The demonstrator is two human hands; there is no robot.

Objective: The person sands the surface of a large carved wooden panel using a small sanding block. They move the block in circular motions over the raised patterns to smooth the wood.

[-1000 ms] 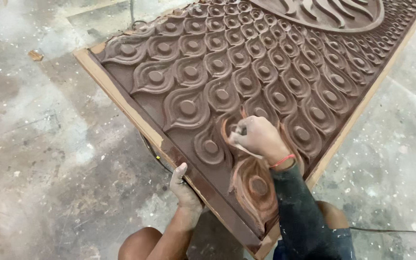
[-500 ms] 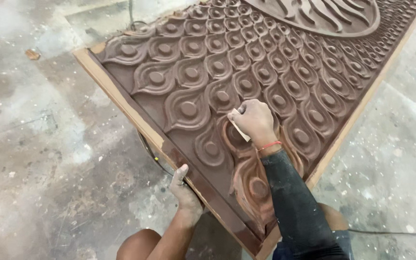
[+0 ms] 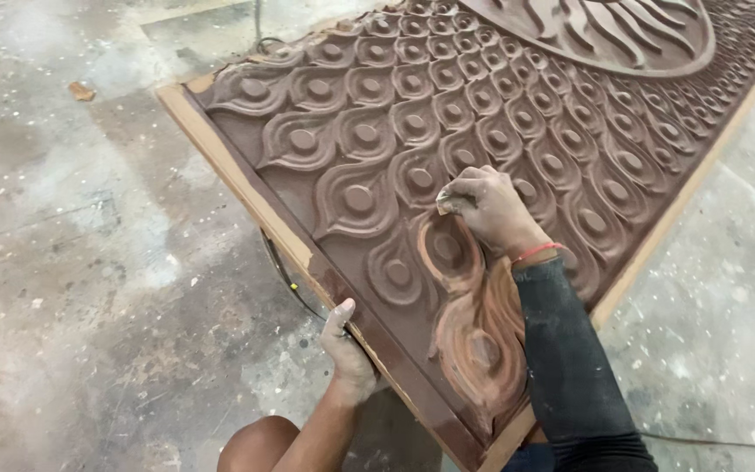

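A large brown carved panel (image 3: 377, 122) with rows of raised teardrop shapes lies tilted over a dusty concrete floor. My right hand (image 3: 491, 208), in a dark sleeve with a red wrist thread, presses a small folded piece of sandpaper (image 3: 444, 204) against a carved teardrop near the panel's lower end. Below that hand the wood (image 3: 478, 332) is lighter and reddish. My left hand (image 3: 347, 354) grips the panel's pale lower left edge (image 3: 246, 197) from underneath, thumb on top.
A black cable (image 3: 283, 271) runs under the panel's left edge. A small wood scrap (image 3: 81, 90) lies on the floor at upper left. My bare knee (image 3: 255, 447) shows at the bottom. A round carved medallion (image 3: 605, 31) fills the panel's far end.
My right hand with the sandpaper has moved up and away along the carved teardrops, from the lower lobe to a higher one. The left hand keeps its grip on the edge.
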